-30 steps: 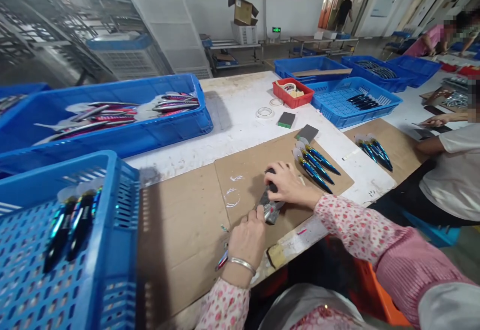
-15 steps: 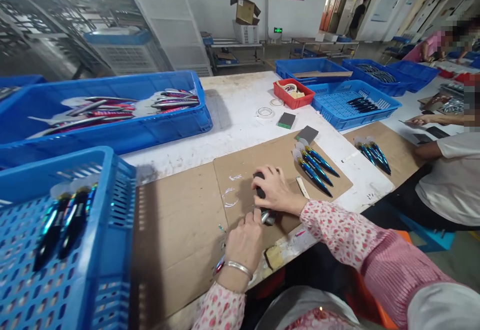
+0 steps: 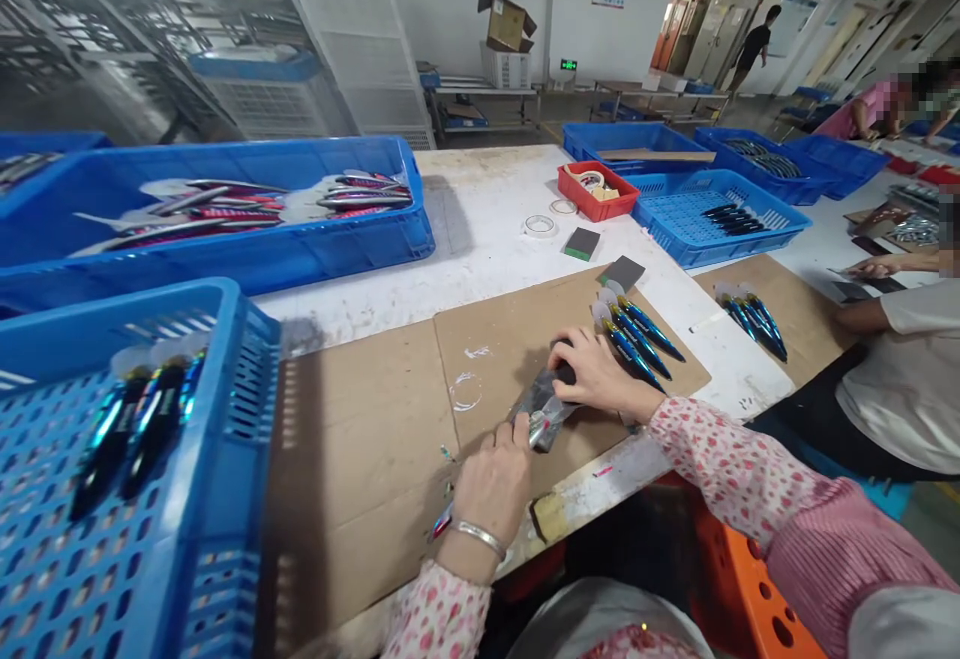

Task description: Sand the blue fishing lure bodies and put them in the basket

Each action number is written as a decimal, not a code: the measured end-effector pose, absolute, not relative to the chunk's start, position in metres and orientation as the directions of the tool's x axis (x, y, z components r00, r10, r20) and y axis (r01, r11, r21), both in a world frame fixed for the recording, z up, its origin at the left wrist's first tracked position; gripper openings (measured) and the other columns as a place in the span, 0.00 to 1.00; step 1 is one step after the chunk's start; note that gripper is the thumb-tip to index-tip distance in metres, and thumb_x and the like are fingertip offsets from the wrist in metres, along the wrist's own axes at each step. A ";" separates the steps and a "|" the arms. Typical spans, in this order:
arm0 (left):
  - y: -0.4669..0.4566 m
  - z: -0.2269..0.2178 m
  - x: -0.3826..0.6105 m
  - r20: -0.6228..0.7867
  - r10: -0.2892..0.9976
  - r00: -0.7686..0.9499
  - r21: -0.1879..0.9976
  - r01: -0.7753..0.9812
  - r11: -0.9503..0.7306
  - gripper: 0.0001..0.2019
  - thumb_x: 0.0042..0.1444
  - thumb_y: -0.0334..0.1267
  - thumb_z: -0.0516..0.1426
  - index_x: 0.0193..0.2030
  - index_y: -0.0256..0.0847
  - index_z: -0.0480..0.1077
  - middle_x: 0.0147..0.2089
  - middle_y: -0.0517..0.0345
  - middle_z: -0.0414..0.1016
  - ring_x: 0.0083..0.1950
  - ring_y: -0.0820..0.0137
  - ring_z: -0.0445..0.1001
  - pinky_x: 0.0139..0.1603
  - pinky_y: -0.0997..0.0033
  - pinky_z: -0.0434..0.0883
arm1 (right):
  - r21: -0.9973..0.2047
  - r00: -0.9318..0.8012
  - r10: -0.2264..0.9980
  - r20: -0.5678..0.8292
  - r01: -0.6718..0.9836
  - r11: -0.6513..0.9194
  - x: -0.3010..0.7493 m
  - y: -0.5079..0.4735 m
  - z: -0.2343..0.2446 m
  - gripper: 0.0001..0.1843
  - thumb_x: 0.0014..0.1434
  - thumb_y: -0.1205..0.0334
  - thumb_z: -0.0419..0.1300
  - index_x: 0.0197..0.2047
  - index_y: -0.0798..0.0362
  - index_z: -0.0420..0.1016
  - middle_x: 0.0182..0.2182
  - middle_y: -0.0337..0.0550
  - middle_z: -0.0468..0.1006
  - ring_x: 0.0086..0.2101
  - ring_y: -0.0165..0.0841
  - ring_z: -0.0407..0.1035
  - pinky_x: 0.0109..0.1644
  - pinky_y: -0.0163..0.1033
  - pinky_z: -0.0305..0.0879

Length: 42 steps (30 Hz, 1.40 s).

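Note:
My left hand (image 3: pixel 495 479) is closed around a slim, shiny fishing lure (image 3: pixel 441 521). Its red, iridescent end sticks out below the palm, and most of its body is hidden by the fingers. Just beyond those fingertips lies a dark grey sheet (image 3: pixel 534 394) on the cardboard (image 3: pixel 375 459). My right hand (image 3: pixel 596 369) is curled over a dark block (image 3: pixel 562 369), above the sheet and close to the lure's front end. Several blue-and-black lures (image 3: pixel 636 339) with clear lips lie side by side to the right of this hand.
A perforated blue basket (image 3: pixel 247 339) with lures stands at left, a deep blue bin (image 3: pixel 360 264) behind it. Beyond the cardboard are two grey sanding blocks (image 3: pixel 582 243), a tape roll (image 3: pixel 540 227) and a red tray (image 3: pixel 619 204). A co-worker (image 3: pixel 900 339) sits at right.
My right hand has slid to the right with the dark block, away from my left hand, uncovering more of the grey sheet. My left hand keeps its grip on the lure.

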State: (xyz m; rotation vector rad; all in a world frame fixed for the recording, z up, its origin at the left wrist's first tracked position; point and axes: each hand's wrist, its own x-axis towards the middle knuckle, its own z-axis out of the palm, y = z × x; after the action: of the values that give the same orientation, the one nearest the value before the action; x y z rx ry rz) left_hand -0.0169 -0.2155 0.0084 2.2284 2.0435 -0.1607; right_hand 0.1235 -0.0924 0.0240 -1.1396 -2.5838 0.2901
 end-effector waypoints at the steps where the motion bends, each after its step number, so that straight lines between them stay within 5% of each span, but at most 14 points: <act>1: -0.216 0.009 -0.017 -0.148 0.984 0.094 0.012 0.996 -0.094 0.20 0.63 0.28 0.43 0.60 0.37 0.62 0.43 0.48 0.74 0.45 0.60 0.76 0.38 0.64 0.74 | -0.301 -0.624 0.757 0.195 0.696 0.651 0.124 -0.092 0.024 0.09 0.53 0.60 0.63 0.39 0.49 0.72 0.49 0.45 0.67 0.50 0.41 0.59 0.52 0.45 0.55; 18: -0.212 0.012 -0.014 -0.189 0.981 0.051 -0.010 0.999 -0.054 0.17 0.63 0.29 0.45 0.57 0.35 0.64 0.42 0.46 0.74 0.44 0.61 0.77 0.37 0.67 0.73 | -0.281 -0.641 0.709 0.295 0.651 0.705 0.094 -0.092 0.016 0.11 0.53 0.58 0.62 0.40 0.49 0.72 0.51 0.46 0.65 0.52 0.43 0.56 0.54 0.48 0.52; 26: -0.219 0.003 -0.010 -0.119 0.993 -0.008 -0.048 0.999 0.002 0.20 0.64 0.30 0.44 0.62 0.37 0.61 0.43 0.46 0.74 0.45 0.62 0.76 0.38 0.67 0.74 | -0.404 -0.212 0.936 0.280 0.859 0.315 0.132 -0.052 -0.004 0.11 0.58 0.54 0.60 0.41 0.49 0.74 0.52 0.48 0.64 0.52 0.45 0.56 0.51 0.50 0.58; 31: -0.218 -0.001 -0.014 -0.124 0.992 0.004 -0.044 0.999 -0.009 0.21 0.64 0.32 0.45 0.63 0.39 0.60 0.44 0.47 0.73 0.45 0.63 0.76 0.36 0.69 0.73 | -0.367 -0.375 0.896 0.238 0.820 0.440 0.153 -0.052 -0.009 0.16 0.66 0.48 0.55 0.54 0.41 0.72 0.58 0.47 0.61 0.58 0.47 0.52 0.56 0.54 0.57; 35: -0.218 -0.006 -0.019 -0.087 0.996 0.032 -0.054 0.998 -0.037 0.20 0.65 0.34 0.45 0.61 0.39 0.62 0.43 0.48 0.73 0.44 0.61 0.76 0.34 0.67 0.73 | -0.334 -0.391 0.865 0.315 0.807 0.486 0.185 -0.059 0.007 0.13 0.66 0.57 0.56 0.51 0.52 0.73 0.52 0.51 0.69 0.52 0.41 0.62 0.53 0.44 0.60; 39: -0.217 -0.009 -0.024 -0.066 0.995 0.073 -0.052 0.996 -0.077 0.20 0.64 0.34 0.45 0.62 0.38 0.62 0.41 0.48 0.74 0.42 0.61 0.77 0.33 0.67 0.72 | -0.320 -0.390 0.918 0.069 0.863 0.391 0.215 -0.083 0.007 0.08 0.63 0.59 0.60 0.37 0.55 0.73 0.32 0.45 0.76 0.33 0.35 0.70 0.37 0.35 0.61; 42: -0.216 -0.008 -0.026 -0.075 0.994 0.081 -0.043 0.996 -0.084 0.20 0.65 0.35 0.45 0.62 0.38 0.62 0.42 0.47 0.74 0.41 0.62 0.76 0.32 0.68 0.71 | -0.187 -0.426 0.900 -0.088 0.895 0.405 0.221 -0.103 -0.007 0.09 0.58 0.62 0.62 0.41 0.56 0.71 0.33 0.48 0.76 0.34 0.38 0.71 0.36 0.36 0.59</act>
State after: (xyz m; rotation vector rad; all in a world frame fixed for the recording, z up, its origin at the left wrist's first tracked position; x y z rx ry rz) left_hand -0.0257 -0.2162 -0.0078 2.2953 2.1131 -0.1322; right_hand 0.2208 -0.1033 -0.0068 -1.6686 -2.6111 0.3209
